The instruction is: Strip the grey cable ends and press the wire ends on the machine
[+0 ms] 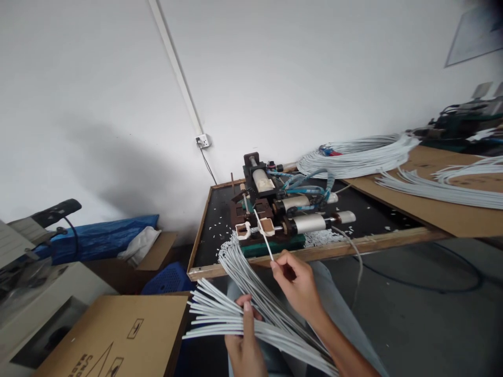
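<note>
My left hand (245,335) is closed round a bundle of white cables (216,314), whose ends fan out to the left. Between the thumb and finger of my right hand (296,280) is a single white cable (267,243). Its far end reaches into the jaws of a pneumatic machine (251,207) on the bench. Just below the machine, a second bunch of white cables (239,262) hangs over the bench's front edge and runs down across my lap.
Short white offcuts (322,238) litter the black bench top (218,207), which has a wooden rim. Coiled white cables (357,157) lie at the right, partly on a cardboard sheet (424,209). At the lower left stand a cardboard box (129,319) and a blue basket (168,278).
</note>
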`<control>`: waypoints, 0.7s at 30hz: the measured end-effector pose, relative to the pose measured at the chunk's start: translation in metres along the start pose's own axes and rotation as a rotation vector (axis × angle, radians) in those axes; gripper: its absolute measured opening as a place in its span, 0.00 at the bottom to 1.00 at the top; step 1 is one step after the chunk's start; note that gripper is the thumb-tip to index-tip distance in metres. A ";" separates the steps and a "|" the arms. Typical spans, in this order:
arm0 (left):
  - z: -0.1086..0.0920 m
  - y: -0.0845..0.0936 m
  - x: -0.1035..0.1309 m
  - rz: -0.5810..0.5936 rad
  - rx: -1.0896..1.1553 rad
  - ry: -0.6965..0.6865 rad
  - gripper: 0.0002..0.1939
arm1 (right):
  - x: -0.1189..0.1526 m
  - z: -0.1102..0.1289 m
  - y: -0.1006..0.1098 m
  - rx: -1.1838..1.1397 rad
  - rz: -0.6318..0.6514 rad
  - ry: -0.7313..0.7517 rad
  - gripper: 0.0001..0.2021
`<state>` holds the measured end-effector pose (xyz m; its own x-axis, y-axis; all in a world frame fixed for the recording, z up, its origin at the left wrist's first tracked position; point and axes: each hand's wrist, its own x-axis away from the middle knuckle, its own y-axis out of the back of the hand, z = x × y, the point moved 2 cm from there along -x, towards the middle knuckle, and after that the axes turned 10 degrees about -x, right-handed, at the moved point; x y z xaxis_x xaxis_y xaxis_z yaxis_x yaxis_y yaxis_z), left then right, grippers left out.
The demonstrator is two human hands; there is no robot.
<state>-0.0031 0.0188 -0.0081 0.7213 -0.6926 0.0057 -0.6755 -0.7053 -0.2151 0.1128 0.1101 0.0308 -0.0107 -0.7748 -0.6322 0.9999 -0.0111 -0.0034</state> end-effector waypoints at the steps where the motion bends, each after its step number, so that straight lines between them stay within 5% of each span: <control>1: 0.000 0.000 0.000 0.001 -0.003 0.000 0.24 | 0.001 -0.001 -0.001 0.010 -0.010 0.004 0.14; 21: 0.002 -0.001 0.000 -0.003 0.021 0.018 0.24 | 0.003 -0.002 -0.010 0.080 0.026 0.048 0.13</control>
<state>-0.0021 0.0193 -0.0098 0.7203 -0.6932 0.0239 -0.6699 -0.7042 -0.2355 0.1032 0.1089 0.0275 0.0172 -0.7445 -0.6674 0.9963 -0.0431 0.0738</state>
